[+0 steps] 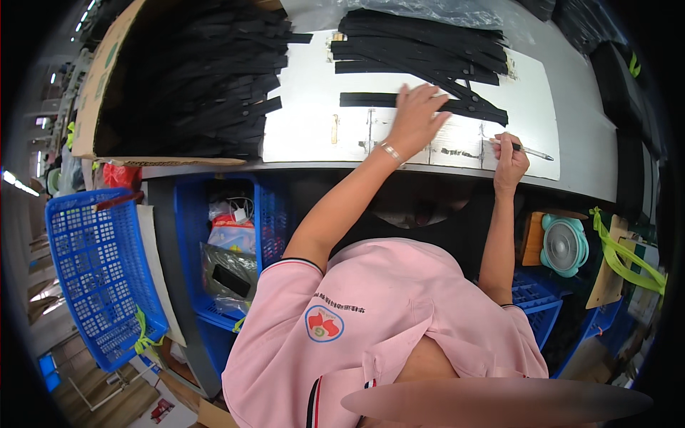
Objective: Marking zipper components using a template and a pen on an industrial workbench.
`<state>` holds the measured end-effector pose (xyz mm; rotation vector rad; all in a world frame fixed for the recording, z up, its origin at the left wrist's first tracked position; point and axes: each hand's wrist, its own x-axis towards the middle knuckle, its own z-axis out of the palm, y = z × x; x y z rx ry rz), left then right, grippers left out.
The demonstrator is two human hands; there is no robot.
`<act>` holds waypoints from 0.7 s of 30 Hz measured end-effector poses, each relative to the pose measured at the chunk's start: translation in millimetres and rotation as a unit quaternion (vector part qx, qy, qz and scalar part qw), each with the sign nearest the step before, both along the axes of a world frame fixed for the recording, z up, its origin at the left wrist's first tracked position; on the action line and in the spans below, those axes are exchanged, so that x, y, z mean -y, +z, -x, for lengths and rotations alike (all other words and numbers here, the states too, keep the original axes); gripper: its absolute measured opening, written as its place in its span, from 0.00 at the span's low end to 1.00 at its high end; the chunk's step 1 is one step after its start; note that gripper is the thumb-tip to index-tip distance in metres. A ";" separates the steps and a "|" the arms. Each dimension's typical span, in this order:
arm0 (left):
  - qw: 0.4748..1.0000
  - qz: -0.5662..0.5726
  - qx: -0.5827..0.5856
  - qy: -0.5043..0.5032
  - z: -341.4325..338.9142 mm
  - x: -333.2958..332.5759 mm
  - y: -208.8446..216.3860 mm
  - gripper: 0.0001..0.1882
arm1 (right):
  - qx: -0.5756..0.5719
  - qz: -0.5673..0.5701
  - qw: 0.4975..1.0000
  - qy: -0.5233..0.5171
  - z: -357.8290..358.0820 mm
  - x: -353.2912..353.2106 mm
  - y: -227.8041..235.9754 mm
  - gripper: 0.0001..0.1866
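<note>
My left hand lies flat and spread on a black strip that stretches across the white board on the counter. My fingers are splayed wide and press down on the strip's right-hand part rather than closing around anything; the rest of it runs out to my left, bare and straight. It looks thin, light and limp, like cloth tape or a zipper length, so I judge it would sag if lifted by one end and slide on the smooth board unless pinned. Holding it flat under the palm, or pinching it near the middle, seems the surest way to keep it in place.

My right hand sits near the front edge of the board, curled around a pen whose tip points away to my right. It is held in a writing grip, thumb and forefinger closed on the shaft, just apart from the strip.

More black strips lie in a pile farther back on the board, some crossing diagonally under my left fingers. A cardboard box at my left holds a heap of the same.
</note>
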<state>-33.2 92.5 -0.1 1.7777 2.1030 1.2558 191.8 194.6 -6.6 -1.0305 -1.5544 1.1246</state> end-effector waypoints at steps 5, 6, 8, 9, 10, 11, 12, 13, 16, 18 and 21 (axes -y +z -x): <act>0.965 0.074 -0.180 0.178 80.8 91.0 1.3 0.21 | 0.021 -0.021 1.000 0.002 -4.2 -1.2 0.3 0.12; 0.959 0.078 -0.191 0.197 102.1 113.2 -0.5 0.26 | 0.024 -0.021 0.999 0.000 -5.6 -1.2 0.7 0.12; 0.911 0.117 -0.272 0.287 145.7 154.0 -6.6 0.28 | 0.027 -0.023 0.999 -0.002 -3.7 0.6 4.3 0.12; 0.892 0.169 -0.257 0.332 158.3 167.5 -2.4 0.28 | 0.030 -0.027 0.999 -0.001 -4.4 0.7 4.1 0.12; 0.875 0.163 -0.272 0.366 175.9 186.8 -8.0 0.27 | 0.024 -0.027 0.999 0.002 -1.8 -0.9 2.7 0.12; 0.871 0.168 -0.264 0.379 181.7 192.0 -5.3 0.22 | 0.020 -0.027 0.999 0.011 -3.3 -3.6 -1.3 0.12; 0.872 0.159 -0.277 0.372 183.1 192.5 -1.3 0.17 | 0.014 -0.027 0.999 0.020 -2.4 -3.5 -2.4 0.12; 0.872 0.150 -0.289 0.365 184.0 192.3 2.2 0.13 | 0.012 -0.026 0.999 0.019 -2.2 -3.0 -3.0 0.12; 0.891 0.123 -0.236 0.366 179.4 179.0 12.2 0.05 | 0.016 -0.031 0.999 0.016 -2.4 -2.6 -1.5 0.12; 0.892 0.101 -0.240 0.369 179.9 176.8 7.1 0.03 | 0.046 -0.024 0.999 0.007 -4.0 -1.7 -1.3 0.12; 0.893 0.074 -0.238 0.375 182.1 178.1 -0.5 0.02 | 0.031 -0.044 0.998 0.011 1.3 0.4 0.4 0.13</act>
